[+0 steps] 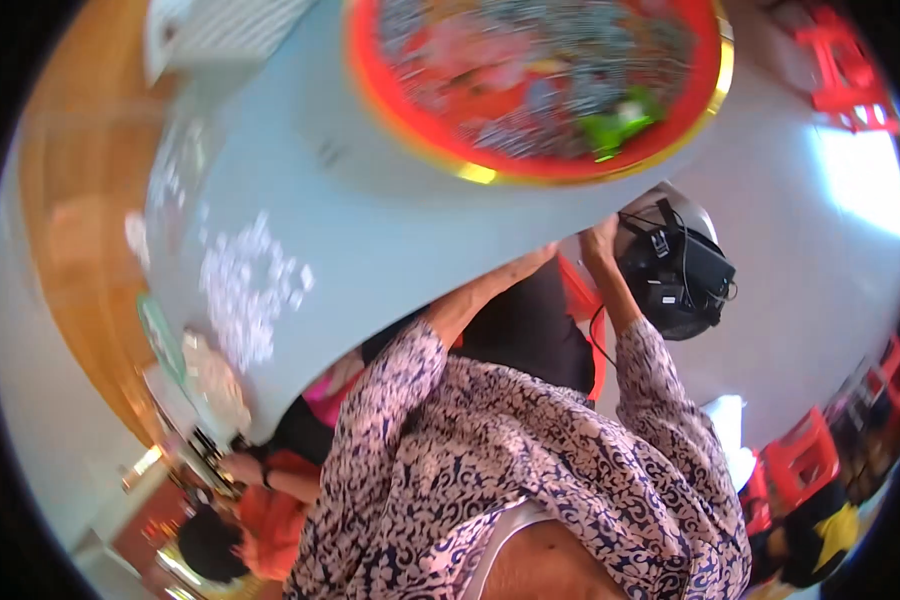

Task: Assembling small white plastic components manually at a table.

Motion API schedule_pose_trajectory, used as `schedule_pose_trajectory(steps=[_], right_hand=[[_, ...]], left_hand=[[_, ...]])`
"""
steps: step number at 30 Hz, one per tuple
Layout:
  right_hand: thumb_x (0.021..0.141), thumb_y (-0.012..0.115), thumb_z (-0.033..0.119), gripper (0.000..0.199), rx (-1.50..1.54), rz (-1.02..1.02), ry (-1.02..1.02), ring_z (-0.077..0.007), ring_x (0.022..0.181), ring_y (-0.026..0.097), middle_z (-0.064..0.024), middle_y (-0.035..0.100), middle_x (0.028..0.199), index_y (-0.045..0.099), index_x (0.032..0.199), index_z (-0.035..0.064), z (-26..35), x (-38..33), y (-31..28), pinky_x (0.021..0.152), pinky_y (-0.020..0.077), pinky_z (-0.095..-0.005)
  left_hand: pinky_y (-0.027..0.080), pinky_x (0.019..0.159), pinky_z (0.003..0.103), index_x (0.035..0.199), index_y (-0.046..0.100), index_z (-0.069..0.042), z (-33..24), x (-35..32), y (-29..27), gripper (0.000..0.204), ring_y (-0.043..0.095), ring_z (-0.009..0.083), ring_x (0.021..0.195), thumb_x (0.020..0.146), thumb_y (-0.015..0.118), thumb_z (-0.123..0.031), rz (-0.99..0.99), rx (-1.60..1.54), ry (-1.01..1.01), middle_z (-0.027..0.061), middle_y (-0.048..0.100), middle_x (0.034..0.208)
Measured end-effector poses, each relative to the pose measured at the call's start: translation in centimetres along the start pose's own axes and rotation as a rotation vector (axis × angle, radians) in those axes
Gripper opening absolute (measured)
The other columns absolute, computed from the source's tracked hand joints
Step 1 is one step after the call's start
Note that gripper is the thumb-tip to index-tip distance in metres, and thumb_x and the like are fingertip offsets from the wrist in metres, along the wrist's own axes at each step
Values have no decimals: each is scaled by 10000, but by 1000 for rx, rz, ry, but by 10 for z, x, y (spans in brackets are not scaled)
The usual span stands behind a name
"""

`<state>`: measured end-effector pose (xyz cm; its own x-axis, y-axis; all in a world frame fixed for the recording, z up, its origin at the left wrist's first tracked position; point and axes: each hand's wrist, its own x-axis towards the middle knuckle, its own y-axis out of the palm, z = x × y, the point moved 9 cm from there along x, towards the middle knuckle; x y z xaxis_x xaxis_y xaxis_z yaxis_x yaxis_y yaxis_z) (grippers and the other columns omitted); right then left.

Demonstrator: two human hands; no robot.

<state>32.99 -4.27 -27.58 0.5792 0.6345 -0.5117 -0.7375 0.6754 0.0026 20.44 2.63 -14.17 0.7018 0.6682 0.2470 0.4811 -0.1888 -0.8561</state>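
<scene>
My left hand reaches forward along the near edge of the pale blue-grey table. Its fingers are blurred and partly hidden at that edge. Just right of it, past the table's edge, is my right hand, beside a black device with cables and a strap. A smooth grey rounded surface shows behind the device. Motion smears the right fingers too, so what they hold, if anything, does not show. On the table beyond both hands stands a big red basin with a gold rim, filled with many small greyish pieces.
A bright green item lies in the basin. Small white pieces are heaped at the table's left. Another person in orange sits at the lower left, one hand at the table. Red stools stand on the floor at right.
</scene>
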Motion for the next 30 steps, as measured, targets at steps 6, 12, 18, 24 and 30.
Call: schedule_pose_trajectory(steps=[6,12,18,24,30], right_hand=[[907,550,149,249,-506,114,-541,-64,567,450,-21,495,590,539,718,-12,139,-107,19,506,375,-253],[828,584,44,102,-707,358,-920,-196,528,534,-103,545,622,551,745,-5,206,-153,51,530,422,-288],[786,623,6,32,-710,590,-1004,-172,541,539,-92,567,686,602,810,12,250,-189,149,524,428,-274],[795,631,-13,89,-731,813,-1179,-131,574,549,-68,596,751,617,881,-2,266,-209,229,536,445,-264],[796,619,9,161,-836,985,-1476,-249,613,579,-111,608,804,632,956,18,270,-225,302,554,469,-326]], left_hand=[[431,789,433,803,486,-16,-30,-10,-28,127,507,317,839,762,588,-79,-84,-602,63,127,476,816],[403,782,399,785,485,-28,-40,-57,-50,100,490,291,800,784,562,-93,133,-499,141,114,491,805],[399,711,373,767,470,-54,-39,-73,-76,100,490,280,737,813,558,-63,219,-900,-14,95,479,716],[420,712,367,856,535,-19,-33,-74,-156,70,522,275,779,797,567,-38,-10,-981,-64,95,549,785],[433,674,320,891,543,5,-3,-84,-202,73,525,215,713,838,532,-45,-122,-1164,-257,85,547,761]])
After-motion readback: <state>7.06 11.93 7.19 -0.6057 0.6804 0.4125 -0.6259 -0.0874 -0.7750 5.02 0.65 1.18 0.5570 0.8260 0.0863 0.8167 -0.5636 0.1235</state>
